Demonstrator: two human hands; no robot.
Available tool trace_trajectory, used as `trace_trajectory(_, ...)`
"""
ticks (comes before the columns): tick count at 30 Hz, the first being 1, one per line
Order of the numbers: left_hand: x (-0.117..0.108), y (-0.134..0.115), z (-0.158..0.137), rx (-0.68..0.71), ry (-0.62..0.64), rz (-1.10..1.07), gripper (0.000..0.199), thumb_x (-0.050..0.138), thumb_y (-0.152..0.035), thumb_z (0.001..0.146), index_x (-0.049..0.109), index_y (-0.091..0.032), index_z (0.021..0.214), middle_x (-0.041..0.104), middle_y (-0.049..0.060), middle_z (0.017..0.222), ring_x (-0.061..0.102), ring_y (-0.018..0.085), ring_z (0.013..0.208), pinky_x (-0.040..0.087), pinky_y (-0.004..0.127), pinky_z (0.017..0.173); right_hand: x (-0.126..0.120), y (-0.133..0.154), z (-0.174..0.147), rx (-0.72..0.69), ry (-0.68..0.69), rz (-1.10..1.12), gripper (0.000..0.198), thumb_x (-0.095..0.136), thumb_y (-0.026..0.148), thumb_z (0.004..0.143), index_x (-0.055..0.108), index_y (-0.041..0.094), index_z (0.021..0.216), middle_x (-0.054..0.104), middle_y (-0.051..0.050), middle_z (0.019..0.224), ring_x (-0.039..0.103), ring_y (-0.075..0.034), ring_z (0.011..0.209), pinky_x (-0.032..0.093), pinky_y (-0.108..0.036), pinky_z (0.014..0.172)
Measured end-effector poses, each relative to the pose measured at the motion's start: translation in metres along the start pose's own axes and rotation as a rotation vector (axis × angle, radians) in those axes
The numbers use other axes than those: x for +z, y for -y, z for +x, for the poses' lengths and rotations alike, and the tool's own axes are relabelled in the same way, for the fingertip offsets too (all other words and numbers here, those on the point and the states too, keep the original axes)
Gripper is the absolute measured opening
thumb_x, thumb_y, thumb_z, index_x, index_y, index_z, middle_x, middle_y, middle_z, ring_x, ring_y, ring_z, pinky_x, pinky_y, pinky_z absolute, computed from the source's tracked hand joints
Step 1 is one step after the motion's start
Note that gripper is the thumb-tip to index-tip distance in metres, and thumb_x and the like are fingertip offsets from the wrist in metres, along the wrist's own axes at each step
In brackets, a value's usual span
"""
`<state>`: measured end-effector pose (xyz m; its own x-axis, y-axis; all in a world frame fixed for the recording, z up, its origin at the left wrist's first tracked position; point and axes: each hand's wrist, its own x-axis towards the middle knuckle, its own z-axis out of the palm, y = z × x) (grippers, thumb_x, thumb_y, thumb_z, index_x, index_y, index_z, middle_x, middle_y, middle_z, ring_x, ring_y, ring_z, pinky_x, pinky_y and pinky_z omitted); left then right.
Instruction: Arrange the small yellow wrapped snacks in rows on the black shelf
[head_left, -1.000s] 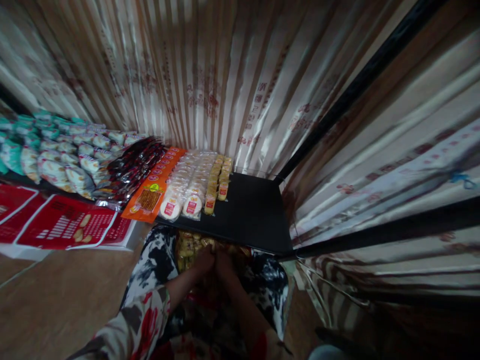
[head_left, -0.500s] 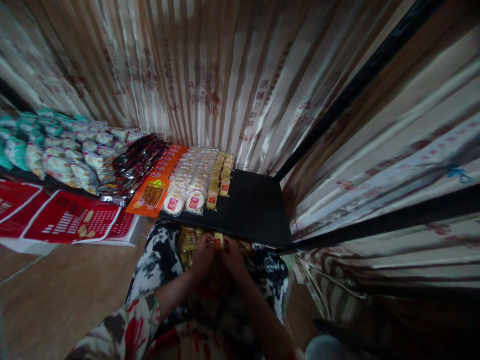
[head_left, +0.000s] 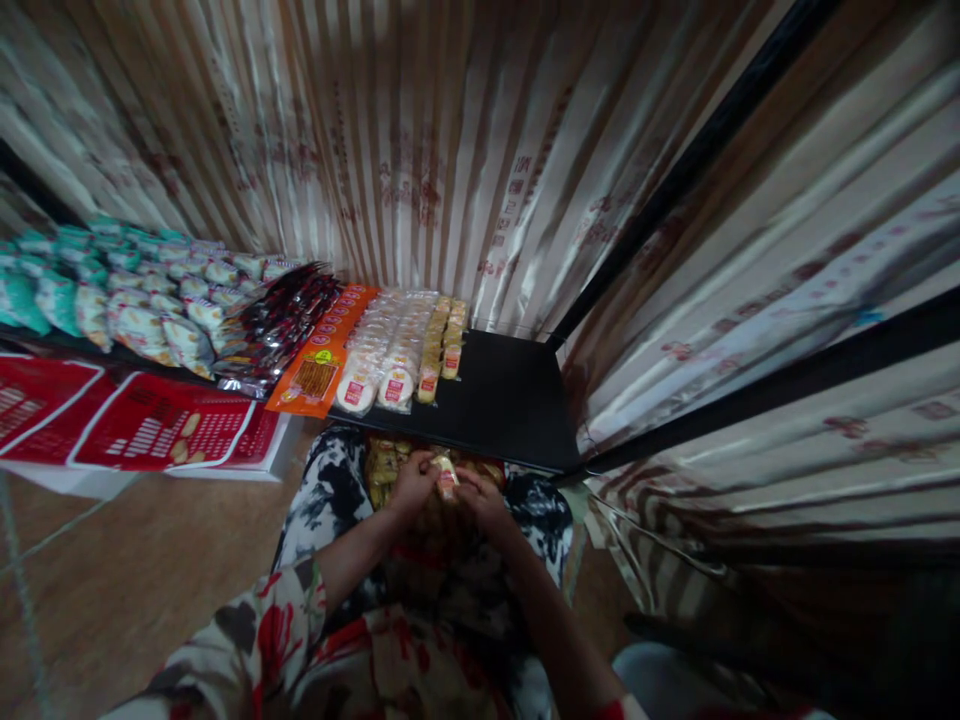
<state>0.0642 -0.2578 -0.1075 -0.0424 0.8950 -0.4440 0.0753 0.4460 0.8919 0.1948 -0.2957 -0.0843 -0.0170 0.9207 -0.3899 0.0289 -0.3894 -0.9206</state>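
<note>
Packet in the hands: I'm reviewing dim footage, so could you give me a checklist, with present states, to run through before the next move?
1. Grip of the left hand on the packet: ok, at its left side.
2. Grip of the right hand: ok, at the packet's right side.
3. Red label facing the camera: ok.
4. Label text readable: not ok, too small and blurred.
5. Packet sealed all round: cannot tell.
6. Near ends of the left yellow row and right yellow row level on the shelf: not ok, the right one stops farther back.
</note>
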Motion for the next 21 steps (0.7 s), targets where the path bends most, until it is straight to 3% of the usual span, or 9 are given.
trace_trajectory(4, -0.004, -0.015, -0.007, -0.002, -0.044, -0.076, 0.032, 0.050, -0.018, 0.079, 0.049, -0.012, 0.111, 0.056, -0.003, 0.067, 0.051, 0.005, 0.049, 0.041, 0.015, 0.048, 0.001, 0.008, 0.000, -0.044, -0.100, 0.091, 0.043, 0.069, 0.047, 0.056, 0.066, 0.017, 0.087, 0.071, -0.005, 0.079, 0.064, -0.021, 0.074, 0.050, -0.031, 0.065)
trace_trajectory(8, -0.005, -0.031, -0.014, -0.033, -0.078, -0.269, 0.033, 0.052, -0.016, 0.080, 0.047, -0.013, 0.113, 0.057, -0.003, 0.067, 0.056, 0.005, 0.050, 0.045, 0.015, 0.052, 0.007, 0.015, 0.001, -0.050, -0.110, 0.227, 0.049, 0.071, 0.049, 0.056, 0.063, 0.017, 0.093, 0.071, -0.006, 0.085, 0.065, -0.023, 0.079, 0.051, -0.034, 0.067)
trace_trajectory(14, 0.009, -0.040, -0.022, -0.030, -0.054, -0.464, 0.020, 0.057, -0.016, 0.078, 0.051, -0.015, 0.097, 0.062, 0.001, 0.077, 0.063, 0.009, 0.066, 0.051, 0.020, 0.066, 0.019, 0.018, 0.002, -0.088, -0.172, 0.400, 0.049, 0.068, 0.041, 0.063, 0.056, 0.018, 0.104, 0.069, -0.006, 0.092, 0.065, -0.021, 0.082, 0.050, -0.033, 0.074)
trace_trajectory(21, 0.027, -0.035, -0.010, -0.093, -0.005, -0.475, 0.017, 0.057, -0.013, 0.076, 0.045, -0.015, 0.088, 0.059, -0.003, 0.067, 0.061, 0.007, 0.056, 0.050, 0.020, 0.061, 0.008, 0.025, 0.016, -0.134, -0.298, 0.309, 0.056, 0.063, 0.041, 0.067, 0.046, 0.018, 0.115, 0.066, -0.003, 0.084, 0.063, -0.017, 0.073, 0.050, -0.029, 0.067)
